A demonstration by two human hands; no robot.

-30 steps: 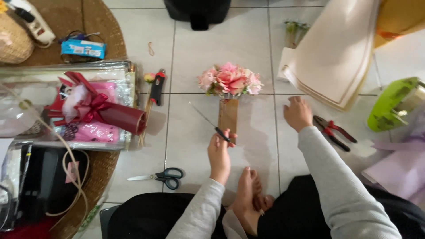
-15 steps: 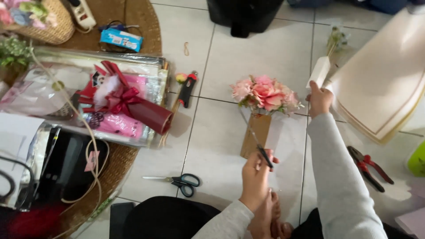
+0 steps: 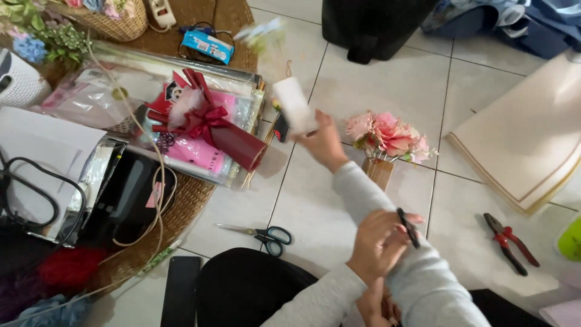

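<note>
My right hand reaches up and left across the tiled floor, shut on a white roll with a blurred green sprig above it. Lower down, my left hand grips a slim black tool close to my right sleeve. A small bunch of pink flowers with a brown wrapped stem lies on the floor just right of my right hand, not touched.
Scissors lie near my knee and red-handled pliers lie at the right. Cream paper sheets are stacked at the right. A woven mat at the left holds a red-ribboned package, cables and a basket. A black bin stands ahead.
My right hand picked up a white roll from beside the paper stack and swung it left past the flowers. My left hand, still gripping the black tool, drew back toward my body.
</note>
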